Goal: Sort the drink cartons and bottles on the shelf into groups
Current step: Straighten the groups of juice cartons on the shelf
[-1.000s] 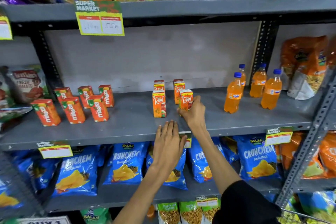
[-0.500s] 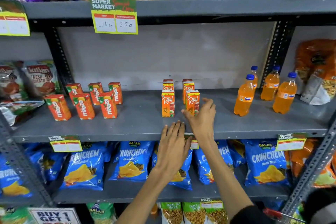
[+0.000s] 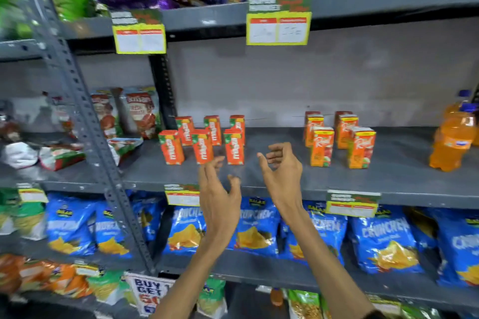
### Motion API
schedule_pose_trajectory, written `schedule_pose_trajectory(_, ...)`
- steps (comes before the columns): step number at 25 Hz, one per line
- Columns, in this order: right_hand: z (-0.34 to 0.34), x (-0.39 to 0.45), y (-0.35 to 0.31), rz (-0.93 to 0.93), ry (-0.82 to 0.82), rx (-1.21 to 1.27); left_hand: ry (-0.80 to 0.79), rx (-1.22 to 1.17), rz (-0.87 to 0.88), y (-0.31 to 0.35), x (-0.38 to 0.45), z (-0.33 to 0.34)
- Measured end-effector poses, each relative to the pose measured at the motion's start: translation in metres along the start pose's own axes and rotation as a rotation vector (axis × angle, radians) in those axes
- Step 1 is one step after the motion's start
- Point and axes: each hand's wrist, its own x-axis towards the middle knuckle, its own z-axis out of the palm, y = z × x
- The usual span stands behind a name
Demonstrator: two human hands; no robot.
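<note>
Several orange-red Maaza cartons stand in two rows on the grey shelf, left of centre. Several orange Real cartons stand in a group to the right. Orange soda bottles with blue caps stand at the far right edge, partly cut off. My left hand hovers just in front of the Maaza cartons, fingers apart, holding nothing. My right hand hangs in the gap between the two carton groups, fingers curled loosely, empty.
Grey upright posts divide the shelf bays. Tomato-snack packets lie in the left bay. Blue Crunchem chip bags fill the shelf below. Yellow price tags hang from the shelf above.
My right hand has let go of the front Real carton and drawn back left. My left hand has lifted off the shelf edge. The view has swung left.
</note>
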Motion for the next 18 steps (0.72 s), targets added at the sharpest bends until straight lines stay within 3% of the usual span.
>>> schedule_pose_trajectory(6, 0.096, 0.014, -0.002, 0.128, -0.143, -0.198, -0.137, -0.049, -0.222, -0.040, 0.068, -0.010)
schedule_pose_trajectory(10, 0.115, 0.024, 0.005, 0.250, -0.121, -0.335, -0.254, 0.017, -0.346, -0.062, 0.092, 0.006)
schedule_pose_trajectory(13, 0.119, 0.028, 0.004, 0.253, -0.129, -0.403, -0.309, 0.042, -0.371, -0.075, 0.102, 0.013)
schedule_pose_trajectory(18, 0.118, 0.026, 0.009, 0.241, -0.114, -0.439, -0.267, 0.107, -0.340, -0.078, 0.107, 0.006)
